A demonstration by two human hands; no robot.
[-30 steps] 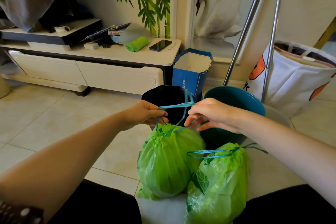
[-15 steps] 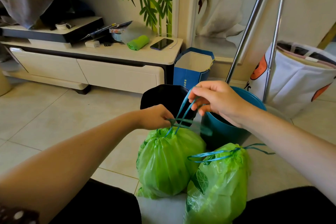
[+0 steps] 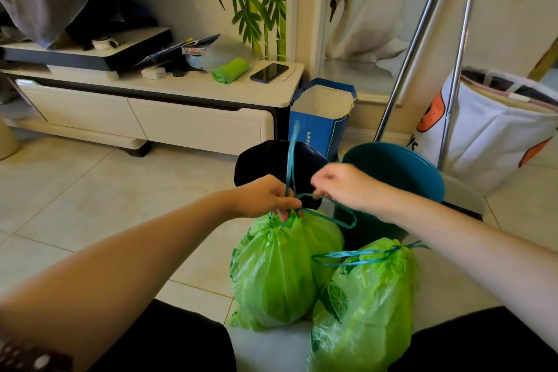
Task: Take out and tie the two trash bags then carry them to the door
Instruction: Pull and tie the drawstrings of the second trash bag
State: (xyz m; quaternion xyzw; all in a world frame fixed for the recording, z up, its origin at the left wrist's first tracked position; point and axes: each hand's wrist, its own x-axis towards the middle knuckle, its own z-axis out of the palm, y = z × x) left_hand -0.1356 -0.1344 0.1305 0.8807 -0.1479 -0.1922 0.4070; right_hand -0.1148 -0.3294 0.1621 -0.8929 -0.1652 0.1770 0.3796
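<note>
Two full green trash bags stand on the tiled floor in front of me. The left bag has a blue drawstring with one loop sticking up and another hanging to the right. My left hand pinches the drawstring at the bag's gathered neck. My right hand grips the same drawstring just to the right of it. The right bag sits closer to me, its neck drawn shut, its own blue drawstring lying loose on top, untouched.
Behind the bags stand a black bin and a teal bin. A blue paper bag, two metal poles and a white laundry bag line the wall. A low white cabinet with a phone stands at the left.
My right hand rose with the drawstring half a second ago, then came down again to the left hand's level. One loop now stands up above the left bag's neck.
</note>
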